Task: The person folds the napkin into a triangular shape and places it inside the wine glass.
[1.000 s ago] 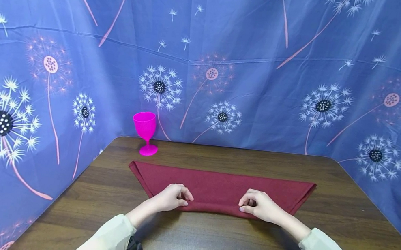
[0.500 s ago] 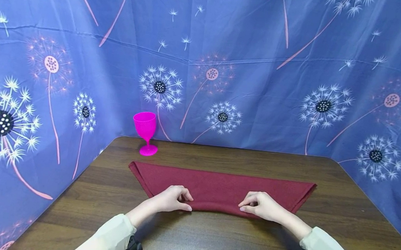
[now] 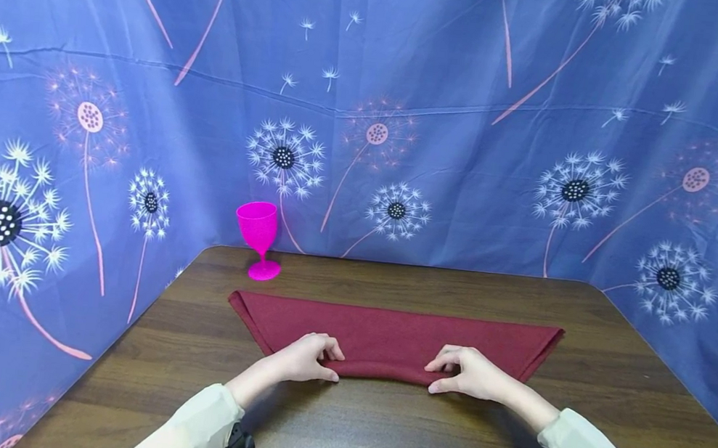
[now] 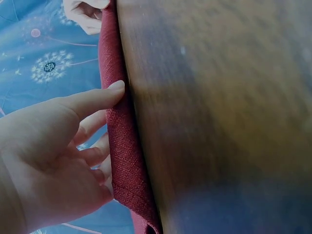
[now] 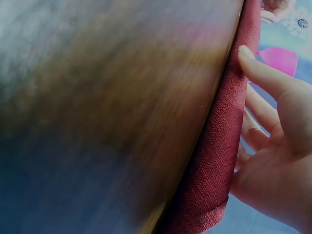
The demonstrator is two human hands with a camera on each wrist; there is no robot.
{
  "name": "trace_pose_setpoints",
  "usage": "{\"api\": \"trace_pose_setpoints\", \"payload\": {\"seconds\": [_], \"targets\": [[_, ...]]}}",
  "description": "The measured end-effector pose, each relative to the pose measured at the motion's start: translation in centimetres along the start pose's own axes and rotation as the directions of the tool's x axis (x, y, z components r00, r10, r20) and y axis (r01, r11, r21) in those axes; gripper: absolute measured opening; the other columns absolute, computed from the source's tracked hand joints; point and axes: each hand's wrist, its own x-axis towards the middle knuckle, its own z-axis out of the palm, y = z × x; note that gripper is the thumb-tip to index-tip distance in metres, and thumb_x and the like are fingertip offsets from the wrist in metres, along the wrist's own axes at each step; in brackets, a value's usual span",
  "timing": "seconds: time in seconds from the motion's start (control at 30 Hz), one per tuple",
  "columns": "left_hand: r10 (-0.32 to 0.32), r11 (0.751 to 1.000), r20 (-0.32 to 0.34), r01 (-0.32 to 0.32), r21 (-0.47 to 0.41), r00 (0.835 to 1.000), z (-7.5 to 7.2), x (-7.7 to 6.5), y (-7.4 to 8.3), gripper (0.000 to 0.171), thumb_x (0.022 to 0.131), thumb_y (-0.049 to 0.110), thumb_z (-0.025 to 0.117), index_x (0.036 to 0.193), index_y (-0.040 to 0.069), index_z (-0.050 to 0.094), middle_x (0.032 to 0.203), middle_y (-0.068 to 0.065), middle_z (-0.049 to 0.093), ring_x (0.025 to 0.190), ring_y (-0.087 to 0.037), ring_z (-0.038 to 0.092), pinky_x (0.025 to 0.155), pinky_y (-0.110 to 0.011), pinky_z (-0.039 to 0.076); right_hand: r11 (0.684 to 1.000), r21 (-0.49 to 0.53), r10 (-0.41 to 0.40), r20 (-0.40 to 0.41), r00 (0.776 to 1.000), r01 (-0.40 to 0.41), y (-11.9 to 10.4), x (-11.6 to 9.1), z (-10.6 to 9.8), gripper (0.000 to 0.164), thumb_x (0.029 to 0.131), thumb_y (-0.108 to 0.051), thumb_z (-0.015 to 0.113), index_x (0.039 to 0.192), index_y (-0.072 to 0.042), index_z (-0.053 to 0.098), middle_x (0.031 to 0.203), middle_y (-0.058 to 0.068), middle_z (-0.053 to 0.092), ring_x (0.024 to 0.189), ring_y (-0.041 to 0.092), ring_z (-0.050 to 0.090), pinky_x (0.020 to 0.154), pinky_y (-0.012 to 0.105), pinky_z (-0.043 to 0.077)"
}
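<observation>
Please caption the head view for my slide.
Left hand and right hand hold the near edge of a folded maroon cloth; a magenta stemmed goblet stands beyond.

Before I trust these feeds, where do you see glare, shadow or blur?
Head: mostly sharp, pale glare on the near tabletop, shadows below the left hand and right hand; left wrist: dim, tabletop blurred, weave of the red cloth clear; right wrist: tabletop blurred.

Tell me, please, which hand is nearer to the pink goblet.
Left. The left hand is at the near edge of the red cloth, in front and to the right of the pink goblet; the right hand is farther right.
</observation>
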Motion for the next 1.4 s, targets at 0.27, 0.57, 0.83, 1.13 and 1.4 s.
{"api": "trace_pose_setpoints", "payload": {"seconds": [0.27, 0.57, 0.83, 1.13, 1.4], "targets": [[0.010, 1.000, -0.012, -0.010, 0.006, 1.000, 0.00, -0.09, 0.10, 0.016, 0.078, 0.011, 0.073, 0.092, 0.005, 0.068, 0.082, -0.003, 0.069, 0.070, -0.010, 0.055, 0.066, -0.018, 0.043, 1.000, -0.003, 0.028, 0.009, 1.000, -0.028, 0.07, -0.07, 0.05, 0.025, 0.076, -0.027, 0.077, 0.096, -0.015, 0.069, 0.091, -0.005, 0.064, 0.082, 0.008, 0.056, 0.071, 0.024, 0.047], [-0.020, 0.998, 0.008, 0.021, -0.062, 1.000, -0.04, -0.04, 0.30, 0.013, 0.082, 0.009, 0.069, 0.094, 0.004, 0.070, 0.072, 0.000, 0.068, 0.055, 0.002, 0.053, 0.062, -0.015, 0.044, 0.999, -0.040, 0.033, -0.003, 0.999, -0.033, -0.04, -0.16, -0.02, 0.018, 0.079, -0.027, 0.075, 0.091, -0.017, 0.068, 0.088, -0.007, 0.066, 0.080, 0.004, 0.056, 0.069, 0.025, 0.047], [-0.067, 0.996, 0.015, 0.068, -0.059, 0.998, 0.05, -0.03, 0.09, 0.012, 0.084, 0.011, 0.067, 0.094, 0.005, 0.070, 0.073, 0.001, 0.068, 0.059, 0.002, 0.054, 0.068, -0.019, 0.047, 1.000, -0.028, 0.004, -0.014, 1.000, -0.004, -0.37, -0.03, -0.06, 0.011, 0.081, -0.022, 0.072, 0.086, -0.013, 0.069, 0.083, -0.007, 0.066, 0.074, 0.000, 0.053, 0.064, 0.023, 0.045], [-0.059, 0.998, -0.020, 0.059, -0.021, 0.998, 0.19, 0.05, 0.08, 0.008, 0.085, 0.011, 0.065, 0.090, 0.006, 0.068, 0.080, -0.001, 0.069, 0.077, -0.009, 0.062, 0.072, -0.025, 0.049, 0.999, -0.030, -0.027, -0.019, 0.999, 0.026, -0.61, 0.06, -0.05, 0.009, 0.082, -0.019, 0.070, 0.085, -0.011, 0.072, 0.079, -0.009, 0.061, 0.072, -0.003, 0.049, 0.064, 0.022, 0.044], [-0.043, 0.998, -0.026, 0.044, 0.038, 0.999, -0.07, -0.14, 0.43, 0.009, 0.089, 0.011, 0.060, 0.090, 0.005, 0.067, 0.089, -0.005, 0.071, 0.089, -0.020, 0.066, 0.079, -0.030, 0.050, 0.997, -0.081, -0.015, -0.005, 1.000, 0.015, -0.67, 0.26, -0.34, 0.014, 0.086, -0.022, 0.066, 0.090, -0.010, 0.073, 0.085, -0.007, 0.068, 0.083, 0.003, 0.060, 0.072, 0.026, 0.049]]}}
